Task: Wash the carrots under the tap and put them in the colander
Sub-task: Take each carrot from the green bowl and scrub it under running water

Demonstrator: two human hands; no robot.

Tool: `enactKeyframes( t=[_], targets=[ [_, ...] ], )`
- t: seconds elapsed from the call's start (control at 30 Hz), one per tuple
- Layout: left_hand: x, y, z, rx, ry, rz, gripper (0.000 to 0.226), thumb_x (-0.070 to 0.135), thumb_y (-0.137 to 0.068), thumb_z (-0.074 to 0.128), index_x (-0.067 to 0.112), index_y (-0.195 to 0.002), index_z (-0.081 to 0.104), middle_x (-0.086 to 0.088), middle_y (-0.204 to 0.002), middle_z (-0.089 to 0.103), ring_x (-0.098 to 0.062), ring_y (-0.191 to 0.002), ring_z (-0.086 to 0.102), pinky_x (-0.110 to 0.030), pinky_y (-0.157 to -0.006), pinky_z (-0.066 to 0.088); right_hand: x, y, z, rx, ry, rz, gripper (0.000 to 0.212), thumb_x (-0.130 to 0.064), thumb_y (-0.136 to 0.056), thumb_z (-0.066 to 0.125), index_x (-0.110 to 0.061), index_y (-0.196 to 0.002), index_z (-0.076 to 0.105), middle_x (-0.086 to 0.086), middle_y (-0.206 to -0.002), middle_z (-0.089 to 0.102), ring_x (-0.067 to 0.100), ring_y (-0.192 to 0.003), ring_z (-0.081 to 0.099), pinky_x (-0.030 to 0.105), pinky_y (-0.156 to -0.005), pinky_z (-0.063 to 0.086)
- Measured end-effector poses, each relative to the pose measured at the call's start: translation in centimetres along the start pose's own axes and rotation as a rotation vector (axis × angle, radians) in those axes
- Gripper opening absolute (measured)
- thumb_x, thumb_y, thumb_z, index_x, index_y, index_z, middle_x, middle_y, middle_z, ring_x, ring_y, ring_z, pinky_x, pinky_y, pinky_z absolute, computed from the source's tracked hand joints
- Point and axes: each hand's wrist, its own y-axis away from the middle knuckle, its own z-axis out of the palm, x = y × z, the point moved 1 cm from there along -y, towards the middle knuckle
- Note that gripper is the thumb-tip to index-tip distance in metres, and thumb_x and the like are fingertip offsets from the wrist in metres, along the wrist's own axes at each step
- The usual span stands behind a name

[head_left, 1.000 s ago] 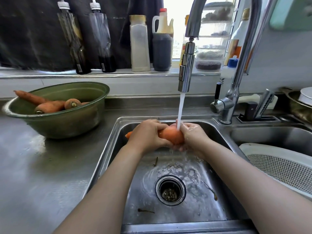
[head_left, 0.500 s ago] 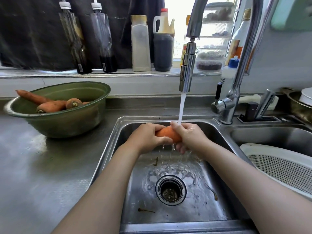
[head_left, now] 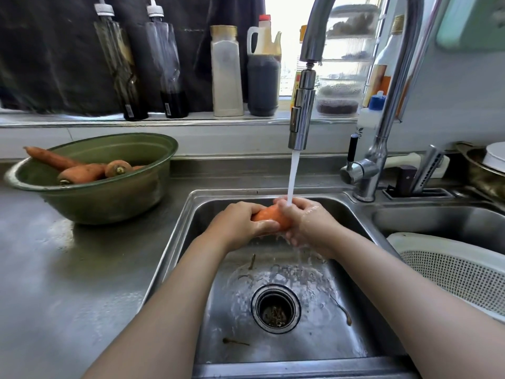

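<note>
One orange carrot (head_left: 269,218), wet, held roughly level over the sink (head_left: 363,337) between left hand (head_left: 237,225) and right hand (head_left: 311,225) — directly under the stream. Chrome tap (head_left: 302,116) running. More carrots (head_left: 82,172), dull with soil, heaped in a green bowl (head_left: 109,198) at left. White perforated colander (head_left: 451,272) in the right basin — inside hidden.

The steel worktop (head_left: 68,283) fills the left side, shiny in patches. A green bowl (head_left: 109,201) stands on it at the far left, near the sink (head_left: 177,242) that is sunk into the worktop. At the sink's far right corner the tap (head_left: 367,184) rises from its base, with a black holder (head_left: 418,192) just to its right. Behind, the window ledge (head_left: 68,123) carries two dark squeeze bottles (head_left: 120,77), a pale container (head_left: 226,75) and a dark jug (head_left: 263,80).
</note>
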Motion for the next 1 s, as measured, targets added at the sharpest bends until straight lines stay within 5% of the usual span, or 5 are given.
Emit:
enactKeyframes(
  t=[0.13,0.4,0.63,0.87,1.0],
  targets=[
    [-0.4,-0.1,0.0,-0.011,-0.008,-0.007,0.025,0.058,-0.084,0.075,0.036,-0.096,0.072,0.011,-0.082,0.073,-0.012,-0.079,0.067,-0.045,-0.088,0.056,0.3,0.1,-0.9,-0.165,-0.129,0.084,0.039,-0.003,-0.099,0.063,-0.017,-0.135,0.059,0.021,-0.106,0.063,0.015,-0.059,0.058,0.024,-0.048,0.049],
    [0.6,0.2,-0.2,0.016,0.014,0.036,0.036,0.058,-0.082,0.077,0.037,-0.111,0.074,0.009,-0.088,0.075,-0.014,-0.082,0.07,-0.049,-0.087,0.057,-0.3,-0.3,0.3,0.143,-0.131,0.074,0.029,-0.035,-0.099,0.068,-0.016,-0.121,0.067,0.022,-0.097,0.069,0.015,-0.043,0.051,0.023,-0.037,0.041],
    [-0.3,0.3,-0.5,0.003,0.075,0.018,0.046,0.065,-0.07,0.075,0.038,-0.108,0.075,0.009,-0.085,0.076,-0.016,-0.082,0.072,-0.05,-0.087,0.057,0.0,0.2,-1.2,-0.195,-0.222,0.089,0.032,-0.01,-0.1,0.065,-0.019,-0.13,0.065,0.029,-0.119,0.06,0.02,-0.061,0.062,0.025,-0.053,0.055],
    [0.5,0.2,-0.1,-0.001,0.064,0.038,0.041,0.068,-0.074,0.07,0.036,-0.099,0.075,0.008,-0.08,0.074,-0.018,-0.078,0.07,-0.052,-0.084,0.057,-0.3,0.0,0.9,0.245,-0.059,-0.006,0.031,-0.04,-0.096,0.071,-0.012,-0.109,0.07,0.013,-0.071,0.067,0.014,-0.033,0.046,0.02,-0.031,0.031],
    [0.4,0.1,0.2,-0.005,0.042,0.021,0.029,0.057,-0.083,0.076,0.037,-0.104,0.075,0.008,-0.083,0.074,-0.016,-0.078,0.07,-0.048,-0.084,0.058,-0.4,0.0,-0.1,0.112,-0.021,0.055,0.023,-0.028,-0.103,0.063,-0.016,-0.122,0.068,0.023,-0.098,0.068,0.016,-0.044,0.054,0.024,-0.037,0.043]
  ],
)
